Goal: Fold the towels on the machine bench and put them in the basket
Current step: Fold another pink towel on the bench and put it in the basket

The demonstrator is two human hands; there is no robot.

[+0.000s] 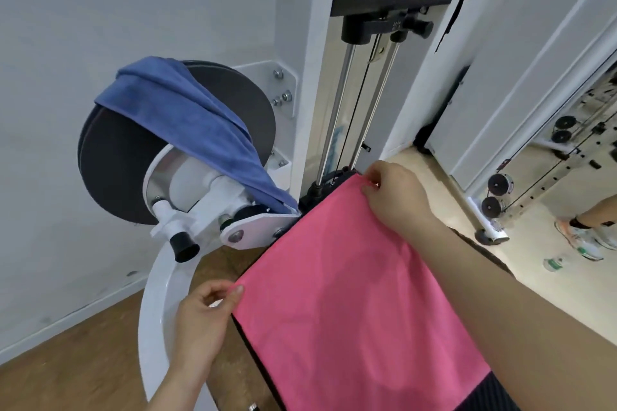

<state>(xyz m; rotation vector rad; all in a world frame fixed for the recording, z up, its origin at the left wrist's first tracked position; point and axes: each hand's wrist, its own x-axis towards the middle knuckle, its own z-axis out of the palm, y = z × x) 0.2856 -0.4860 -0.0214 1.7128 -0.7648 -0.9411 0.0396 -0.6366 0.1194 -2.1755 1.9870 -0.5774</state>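
Observation:
A pink towel [350, 294] lies spread flat over the black machine bench [487, 394], which shows only at its lower right and along its left edge. My left hand [203, 314] pinches the towel's near left corner. My right hand [397, 197] pinches its far corner beside the weight stack. A blue towel [187, 120] hangs draped over the machine's round black discs [233, 93] to the upper left. No basket is in view.
The white machine frame [157, 304] curves down at the left, with a black-capped knob [183, 245]. Steel guide rods [340, 110] rise behind the bench. A mirror [567, 160] at the right reflects pulleys and a person's leg. Wooden floor [66, 377] lies at lower left.

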